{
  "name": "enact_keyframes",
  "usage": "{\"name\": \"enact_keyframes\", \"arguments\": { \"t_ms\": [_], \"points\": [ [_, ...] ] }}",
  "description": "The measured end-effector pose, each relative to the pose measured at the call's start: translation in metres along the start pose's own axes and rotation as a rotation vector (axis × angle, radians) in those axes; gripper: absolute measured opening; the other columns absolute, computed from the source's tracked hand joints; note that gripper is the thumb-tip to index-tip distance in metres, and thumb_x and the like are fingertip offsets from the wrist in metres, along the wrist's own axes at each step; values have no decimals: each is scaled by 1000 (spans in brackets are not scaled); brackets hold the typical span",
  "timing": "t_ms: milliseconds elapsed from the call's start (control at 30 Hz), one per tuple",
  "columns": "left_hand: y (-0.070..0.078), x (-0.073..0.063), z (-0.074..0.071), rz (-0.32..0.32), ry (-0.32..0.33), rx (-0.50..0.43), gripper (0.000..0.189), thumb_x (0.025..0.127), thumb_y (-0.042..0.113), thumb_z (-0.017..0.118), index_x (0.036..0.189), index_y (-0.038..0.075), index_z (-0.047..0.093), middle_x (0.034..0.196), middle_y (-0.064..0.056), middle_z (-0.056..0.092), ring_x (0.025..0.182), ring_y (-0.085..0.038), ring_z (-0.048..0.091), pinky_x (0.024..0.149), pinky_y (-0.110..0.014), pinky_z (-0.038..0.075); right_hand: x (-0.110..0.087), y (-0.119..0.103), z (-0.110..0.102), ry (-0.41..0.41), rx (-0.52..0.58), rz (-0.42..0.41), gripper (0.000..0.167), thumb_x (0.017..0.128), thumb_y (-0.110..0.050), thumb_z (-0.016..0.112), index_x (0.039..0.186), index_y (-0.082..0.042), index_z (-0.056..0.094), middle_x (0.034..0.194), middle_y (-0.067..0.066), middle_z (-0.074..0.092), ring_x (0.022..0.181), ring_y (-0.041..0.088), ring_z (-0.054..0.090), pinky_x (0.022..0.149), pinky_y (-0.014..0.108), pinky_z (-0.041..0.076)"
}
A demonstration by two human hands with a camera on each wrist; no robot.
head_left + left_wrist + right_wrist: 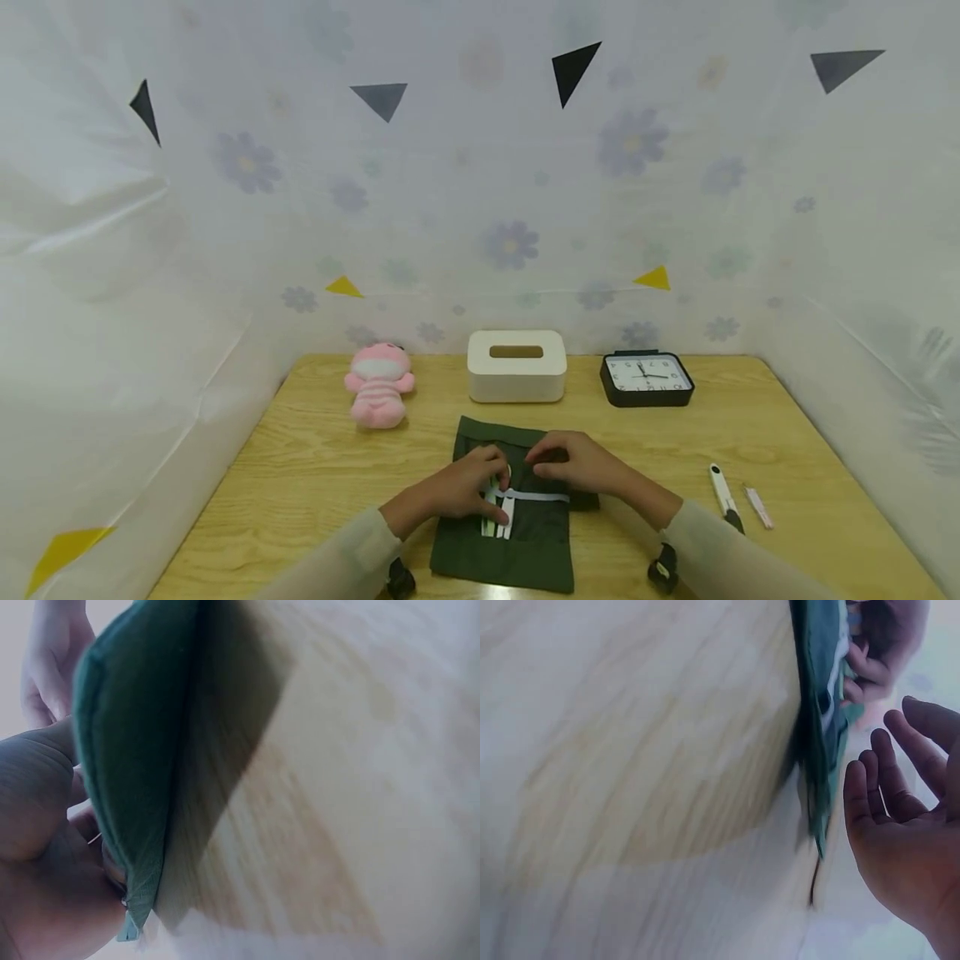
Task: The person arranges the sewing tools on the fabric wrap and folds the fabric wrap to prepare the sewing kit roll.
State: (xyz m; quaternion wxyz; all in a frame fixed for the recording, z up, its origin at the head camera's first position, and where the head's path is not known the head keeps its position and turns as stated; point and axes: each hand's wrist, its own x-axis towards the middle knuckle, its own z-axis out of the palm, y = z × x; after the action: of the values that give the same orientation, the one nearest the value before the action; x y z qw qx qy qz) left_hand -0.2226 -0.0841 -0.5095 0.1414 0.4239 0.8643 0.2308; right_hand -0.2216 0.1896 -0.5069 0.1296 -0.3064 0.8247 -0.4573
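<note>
A dark green fabric pouch (525, 562) lies spread on the table, with a pale elastic strap (543, 497) across its middle. Slim white and light-green items (489, 527) lie under the strap; their kind is partly hidden by fingers. Over them, my left hand (468, 483) has its thumb and bent fingers about the items at the strap. My right hand (573, 461) hovers over the pouch's upper right part, fingers loosely bent and holding nothing. In the right wrist view the right hand (907, 825) is apart from the green fabric (821, 697).
At the back stand a pink plush toy (378, 392), a white tissue box (517, 379) and a black-framed clock (647, 379). To the right lie a white and black utility knife (723, 493) and a small pink-and-white stick-like item (758, 507). Patterned sheeting surrounds the wooden table (300, 475).
</note>
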Motion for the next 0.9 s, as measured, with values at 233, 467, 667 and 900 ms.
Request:
{"name": "enact_keyframes", "arguments": {
  "t_ms": [233,467,667,900],
  "points": [
    [-4,0,4,-18,18,-10,36,84,48,82,99,24,61,114,10,49,100,-8,42,82,-24,40,-21,4,-22,53,5,59,27,102,-24,68,122,-5,72,116,9,68,103,15,65,85,29,56],
    [-5,-1,3,-8,22,-17,36,84,47,82,99,24,60,115,10,50,103,-8,42,83,-23,41,-46,5,-44,93,-25,60,28,104,-21,65,125,-4,70,121,13,67,106,15,64,86,29,56],
    [-5,0,4,1,25,-17,36,84,45,83,100,23,61,116,10,50,104,-7,42,85,-23,41,-65,10,-64,122,-62,103,31,103,-22,65,129,-5,68,125,13,68,108,12,64,88,28,56],
    [-5,-1,3,9,25,-7,36,84,45,83,101,22,60,118,9,51,103,-7,43,85,-22,41,-89,17,-86,145,-104,117,32,104,-21,64,131,-4,66,128,17,66,110,13,65,86,28,56]
  ]
}}
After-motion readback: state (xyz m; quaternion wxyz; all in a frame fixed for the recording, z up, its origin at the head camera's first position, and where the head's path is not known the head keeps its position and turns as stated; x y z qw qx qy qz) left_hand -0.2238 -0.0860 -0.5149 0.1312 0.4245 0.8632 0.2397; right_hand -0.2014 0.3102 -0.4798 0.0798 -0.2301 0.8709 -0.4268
